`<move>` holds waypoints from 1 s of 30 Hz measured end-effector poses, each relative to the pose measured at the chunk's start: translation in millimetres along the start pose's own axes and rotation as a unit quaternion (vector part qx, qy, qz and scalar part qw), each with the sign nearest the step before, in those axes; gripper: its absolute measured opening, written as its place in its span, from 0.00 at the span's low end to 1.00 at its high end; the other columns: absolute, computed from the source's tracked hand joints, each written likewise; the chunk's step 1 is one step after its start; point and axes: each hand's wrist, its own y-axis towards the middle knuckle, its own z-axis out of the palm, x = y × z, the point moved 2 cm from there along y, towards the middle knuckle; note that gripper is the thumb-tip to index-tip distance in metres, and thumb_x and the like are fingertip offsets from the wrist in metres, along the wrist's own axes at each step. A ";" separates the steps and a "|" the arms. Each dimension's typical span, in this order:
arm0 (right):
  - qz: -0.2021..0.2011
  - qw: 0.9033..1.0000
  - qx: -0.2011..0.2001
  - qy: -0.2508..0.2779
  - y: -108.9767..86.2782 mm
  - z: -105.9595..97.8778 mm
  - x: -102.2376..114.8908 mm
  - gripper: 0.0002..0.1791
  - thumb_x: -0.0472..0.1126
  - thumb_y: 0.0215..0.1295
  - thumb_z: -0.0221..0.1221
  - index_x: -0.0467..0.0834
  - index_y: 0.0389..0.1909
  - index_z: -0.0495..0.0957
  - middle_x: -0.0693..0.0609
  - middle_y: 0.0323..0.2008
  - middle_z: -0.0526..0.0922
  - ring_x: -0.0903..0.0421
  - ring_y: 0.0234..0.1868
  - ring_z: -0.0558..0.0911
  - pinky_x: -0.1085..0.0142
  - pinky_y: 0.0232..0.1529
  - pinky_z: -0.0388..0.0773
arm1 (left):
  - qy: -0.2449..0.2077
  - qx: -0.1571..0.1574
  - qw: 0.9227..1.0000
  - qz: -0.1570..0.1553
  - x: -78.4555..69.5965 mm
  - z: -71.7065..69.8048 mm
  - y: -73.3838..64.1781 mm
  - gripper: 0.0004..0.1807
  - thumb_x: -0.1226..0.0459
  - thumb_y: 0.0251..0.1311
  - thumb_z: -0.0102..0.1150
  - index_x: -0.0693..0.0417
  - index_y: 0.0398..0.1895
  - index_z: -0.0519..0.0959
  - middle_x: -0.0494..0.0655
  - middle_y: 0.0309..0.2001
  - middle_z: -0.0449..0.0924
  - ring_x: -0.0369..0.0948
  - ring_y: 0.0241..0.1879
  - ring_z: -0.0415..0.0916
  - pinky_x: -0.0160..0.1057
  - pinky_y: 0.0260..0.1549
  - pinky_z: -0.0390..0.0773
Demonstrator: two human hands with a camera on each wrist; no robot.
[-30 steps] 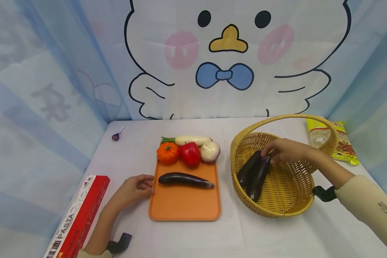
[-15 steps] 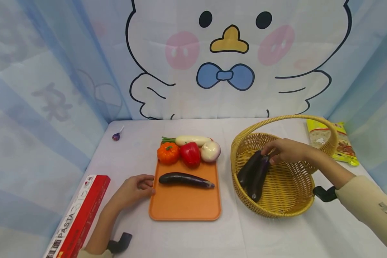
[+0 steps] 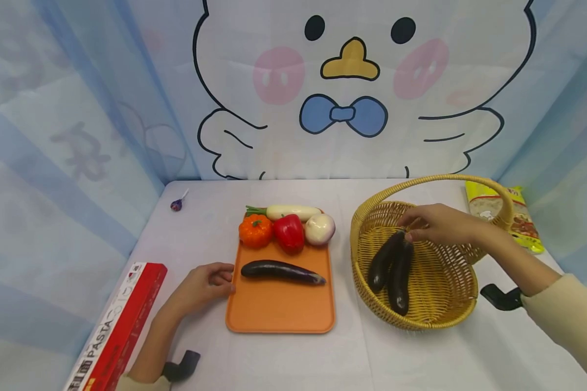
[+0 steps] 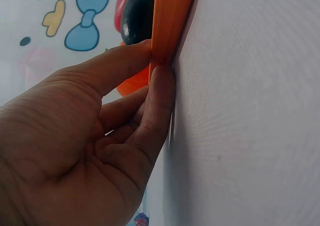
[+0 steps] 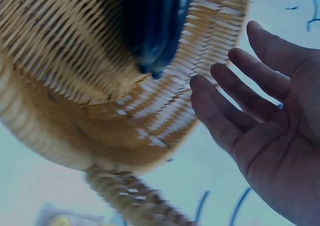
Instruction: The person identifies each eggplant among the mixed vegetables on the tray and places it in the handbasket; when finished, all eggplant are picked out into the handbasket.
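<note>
My left hand (image 3: 203,288) pinches the left edge of an orange tray (image 3: 280,315), thumb on top and fingers at its side in the left wrist view. A dark purple eggplant (image 3: 276,270) lies across the tray. Inside a round wicker basket (image 3: 432,285) at the right, two more eggplants rest side by side, one on the left (image 3: 385,262) and one on the right (image 3: 399,282). Over their stem ends hovers my right hand (image 3: 442,224). In the right wrist view its fingers (image 5: 217,108) are spread loosely, holding nothing, apart from the eggplants.
An orange pumpkin (image 3: 255,231), red bell pepper (image 3: 289,233), white radish (image 3: 291,212) and onion-like vegetable (image 3: 320,228) line the tray's far end. The basket handle (image 3: 420,182) arches behind my right hand. A pasta box (image 3: 122,326), lollipop (image 3: 177,205) and yellow packet (image 3: 525,217) lie around.
My right hand has let go of the eggplant ends and risen slightly. Both eggplants in the basket have shifted a little to the right. The left hand has stayed at the tray.
</note>
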 end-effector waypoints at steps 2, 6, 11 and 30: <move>-0.003 1.000 -0.009 0.004 -5.4 -1.9 10.3 0.17 0.44 0.69 0.62 0.43 0.55 0.79 0.47 0.51 0.82 0.47 0.51 0.82 0.52 0.48 0.80 | 0.002 0.001 1.000 0.001 -0.2 -0.2 0.2 0.29 0.57 0.55 0.72 0.54 0.60 0.77 0.43 0.41 0.81 0.40 0.40 0.79 0.41 0.46 0.81; -0.023 0.999 -0.017 0.034 -19.8 -1.0 38.7 0.20 0.51 0.69 0.61 0.47 0.58 0.77 0.53 0.52 0.82 0.52 0.52 0.81 0.55 0.49 0.80 | 0.006 -0.001 1.000 -0.005 0.1 -0.4 -0.4 0.29 0.57 0.55 0.72 0.54 0.60 0.77 0.42 0.41 0.81 0.40 0.40 0.79 0.42 0.45 0.81; -0.099 0.992 -0.018 0.075 -35.8 9.3 82.7 0.18 0.52 0.70 0.60 0.54 0.58 0.77 0.60 0.53 0.80 0.57 0.54 0.79 0.58 0.51 0.79 | 0.008 -0.002 1.000 -0.007 -0.5 0.0 -0.6 0.29 0.58 0.55 0.72 0.54 0.60 0.77 0.42 0.41 0.81 0.40 0.40 0.79 0.42 0.45 0.81; -0.052 0.965 -0.167 0.195 -20.0 130.4 186.5 0.32 0.48 0.55 0.72 0.56 0.61 0.72 0.66 0.59 0.73 0.63 0.64 0.69 0.55 0.64 0.68 | 0.007 0.003 1.000 -0.007 -2.6 -0.6 -0.9 0.30 0.55 0.55 0.72 0.54 0.61 0.77 0.42 0.41 0.81 0.40 0.40 0.79 0.43 0.46 0.81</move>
